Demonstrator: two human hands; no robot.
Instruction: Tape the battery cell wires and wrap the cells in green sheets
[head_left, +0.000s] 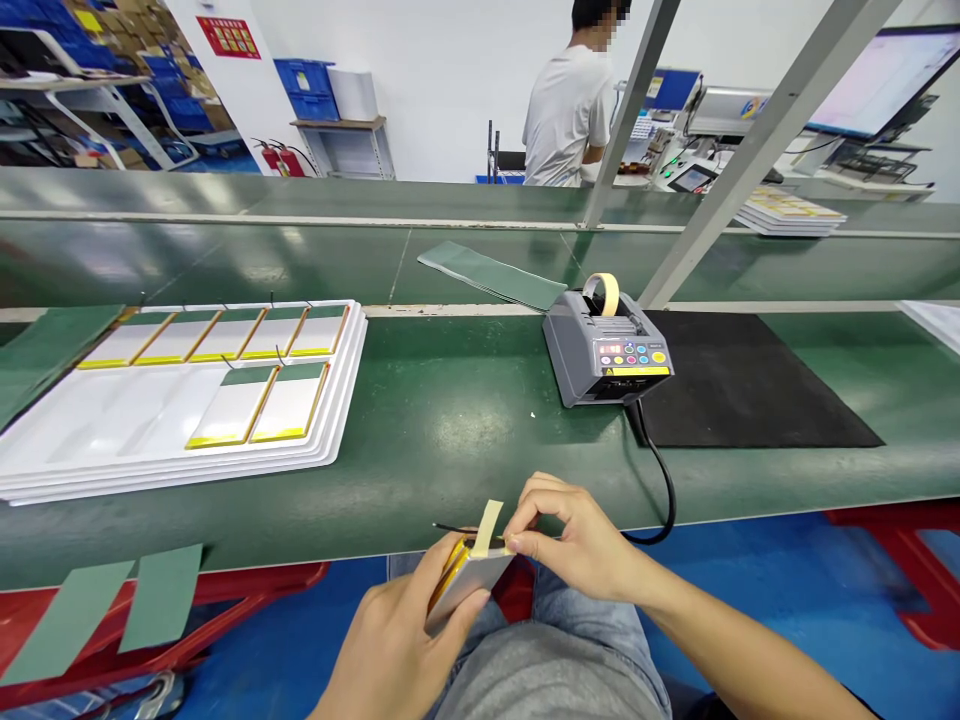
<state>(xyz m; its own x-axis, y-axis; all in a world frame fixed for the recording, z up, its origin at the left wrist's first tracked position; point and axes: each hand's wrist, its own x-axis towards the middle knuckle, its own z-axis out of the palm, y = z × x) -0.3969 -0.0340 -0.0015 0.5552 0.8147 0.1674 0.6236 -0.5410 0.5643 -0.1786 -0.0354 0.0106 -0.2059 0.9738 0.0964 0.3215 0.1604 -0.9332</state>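
Note:
My left hand [409,620] is closed around a flat silver pouch battery [466,584] with yellow edges, held tilted over my lap at the bench edge. A strip of cream tape [487,527] is stuck to the battery's top end, its free end pointing up. A thin dark wire [450,528] sticks out to the left from that end. At the top right corner, my right hand [559,530] is pinched, thumb against fingers; what lies between the fingertips is too small to make out.
Stacked white trays [285,462] with several similar batteries lie left on the green bench [450,420]. A grey tape dispenser [607,345] with a cable stands beside a black mat [750,380]. Green strips [161,595] hang off the front edge. A person [566,110] is behind.

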